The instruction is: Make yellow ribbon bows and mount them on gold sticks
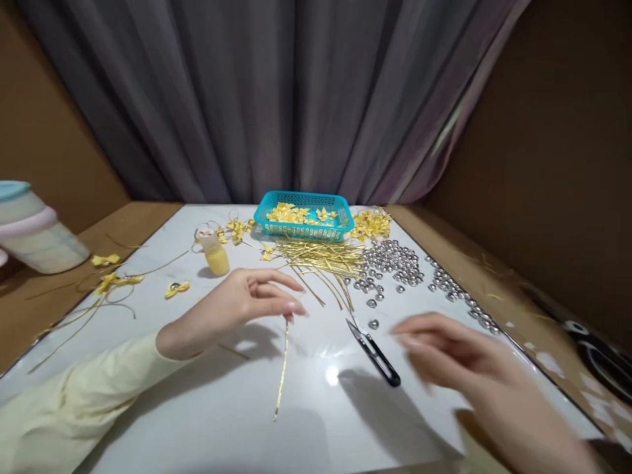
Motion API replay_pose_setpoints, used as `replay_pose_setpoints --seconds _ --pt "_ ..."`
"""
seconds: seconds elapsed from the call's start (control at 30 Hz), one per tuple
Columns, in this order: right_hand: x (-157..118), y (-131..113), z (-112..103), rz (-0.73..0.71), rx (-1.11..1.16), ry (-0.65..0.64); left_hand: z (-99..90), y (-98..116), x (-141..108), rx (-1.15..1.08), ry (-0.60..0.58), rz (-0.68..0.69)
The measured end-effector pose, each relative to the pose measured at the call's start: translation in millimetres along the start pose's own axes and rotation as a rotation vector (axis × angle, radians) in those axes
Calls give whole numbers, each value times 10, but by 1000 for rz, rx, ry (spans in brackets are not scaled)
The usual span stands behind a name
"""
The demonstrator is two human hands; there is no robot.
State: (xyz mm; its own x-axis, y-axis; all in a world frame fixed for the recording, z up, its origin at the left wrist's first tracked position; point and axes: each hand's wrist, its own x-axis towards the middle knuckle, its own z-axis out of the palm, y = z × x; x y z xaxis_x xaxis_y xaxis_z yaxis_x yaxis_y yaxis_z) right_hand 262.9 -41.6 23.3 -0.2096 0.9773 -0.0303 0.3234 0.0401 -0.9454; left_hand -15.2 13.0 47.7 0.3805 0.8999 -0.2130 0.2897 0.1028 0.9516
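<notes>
My left hand (251,296) is over the middle of the white board, thumb and fingertips pinching the top of a gold cord (282,375) that hangs down toward the front. On the right, my right hand (439,349) is blurred, with thumb and fingers drawn together; whatever it may hold cannot be made out. Between the hands lie small black-handled thread snips (378,355), blades pointing away. A silver bead (374,324) rests just beyond the snips, near my right fingertips. Behind my left hand lies a pile of gold cords (320,255).
A blue basket (305,230) of yellow bows stands at the back, with more bows (371,224) beside it. Silver beads (392,258) spread at right. A small yellow bottle (215,255) and a tall cup (42,230) stand left. Black scissors (605,359) lie far right.
</notes>
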Motion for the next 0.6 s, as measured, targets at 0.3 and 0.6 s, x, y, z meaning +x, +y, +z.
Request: replay_pose_setpoints --seconds 0.3,0.6 --pt "343 -98 616 128 449 -268 135 -308 36 -428 -461 -341" --pt "366 29 701 139 303 -238 313 -345 -12 -565 -555 -352"
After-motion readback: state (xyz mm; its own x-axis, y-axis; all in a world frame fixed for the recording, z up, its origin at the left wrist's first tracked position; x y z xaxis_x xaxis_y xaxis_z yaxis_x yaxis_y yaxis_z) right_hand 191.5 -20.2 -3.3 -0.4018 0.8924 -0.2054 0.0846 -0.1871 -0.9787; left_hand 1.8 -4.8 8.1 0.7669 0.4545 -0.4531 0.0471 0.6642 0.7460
